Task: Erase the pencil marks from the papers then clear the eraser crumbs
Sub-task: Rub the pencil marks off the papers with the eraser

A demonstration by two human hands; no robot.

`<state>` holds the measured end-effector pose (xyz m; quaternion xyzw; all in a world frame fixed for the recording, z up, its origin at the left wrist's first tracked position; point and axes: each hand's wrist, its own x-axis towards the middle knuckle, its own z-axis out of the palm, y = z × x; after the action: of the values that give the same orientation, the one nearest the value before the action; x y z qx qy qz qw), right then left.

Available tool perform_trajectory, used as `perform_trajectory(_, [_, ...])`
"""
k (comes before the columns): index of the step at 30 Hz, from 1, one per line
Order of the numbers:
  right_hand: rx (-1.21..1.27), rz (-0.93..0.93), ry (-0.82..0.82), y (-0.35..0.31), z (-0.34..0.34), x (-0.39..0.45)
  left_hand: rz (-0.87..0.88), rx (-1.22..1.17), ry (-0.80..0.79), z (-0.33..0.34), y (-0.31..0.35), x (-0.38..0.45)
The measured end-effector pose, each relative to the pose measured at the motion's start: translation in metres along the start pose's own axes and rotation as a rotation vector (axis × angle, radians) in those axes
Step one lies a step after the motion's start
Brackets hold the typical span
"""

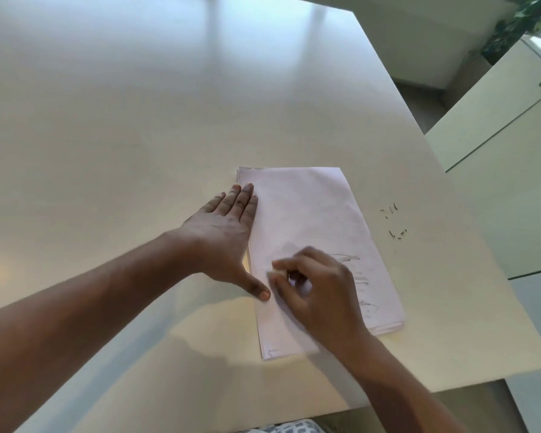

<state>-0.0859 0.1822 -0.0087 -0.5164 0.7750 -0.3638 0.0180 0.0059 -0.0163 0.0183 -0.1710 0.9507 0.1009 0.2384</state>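
A thin stack of papers (313,245) lies flat near the right edge of the white table (138,120), closer to the near right corner than to the far one, its long sides running roughly from near to far. The left hand (228,232) lies flat with straight fingers, pressing the stack's left margin against the table, thumb splayed toward the near side. The right hand (313,285) has its fingers curled over the lower half of the top sheet, pinching something small and pale that is likely the eraser (278,273) (blur hides its outline). Grey pencil marks (356,279) still show just right of that hand. A scatter of dark eraser crumbs (394,223) sits on the bare table between the stack and the right edge. The sheets look light, limp and prone to sliding or creasing on the smooth top, so they probably need a flat palm holding them close to where the rubbing happens, with strokes running away from that palm. The crumbs look light enough to brush off with the side of a hand.
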Motion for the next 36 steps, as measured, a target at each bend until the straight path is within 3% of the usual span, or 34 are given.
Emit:
perform_trajectory(8, [-0.085, 0.037, 0.062, 0.024, 0.024, 0.107, -0.019, 0.033, -0.018, -0.004, 0.003, 0.002])
perform_trajectory(12, [-0.025, 0.062, -0.001, 0.017, 0.010, 0.064, -0.015, -0.007, -0.047, -0.005, 0.002, 0.003])
perform_trajectory(20, [0.378, 0.293, 0.025, -0.002, 0.004, 0.021, 0.019, -0.069, -0.025, -0.004, -0.006, 0.005])
perform_trajectory(22, [0.298, 0.273, 0.141, 0.009, -0.006, 0.027, 0.035, -0.102, -0.008, -0.001, -0.008, 0.004])
perform_trajectory(26, [-0.280, 0.299, 0.383, 0.064, -0.037, 0.041, 0.084, -0.157, 0.061, 0.008, -0.011, 0.002])
perform_trajectory(29, [-0.372, 0.472, 0.282, 0.088, -0.043, 0.038, 0.101, -0.156, 0.107, 0.014, -0.012, 0.002])
perform_trajectory(36, [-0.370, 0.513, 0.224, 0.076, -0.042, 0.023, 0.102, -0.169, 0.140, 0.016, -0.013, 0.002])
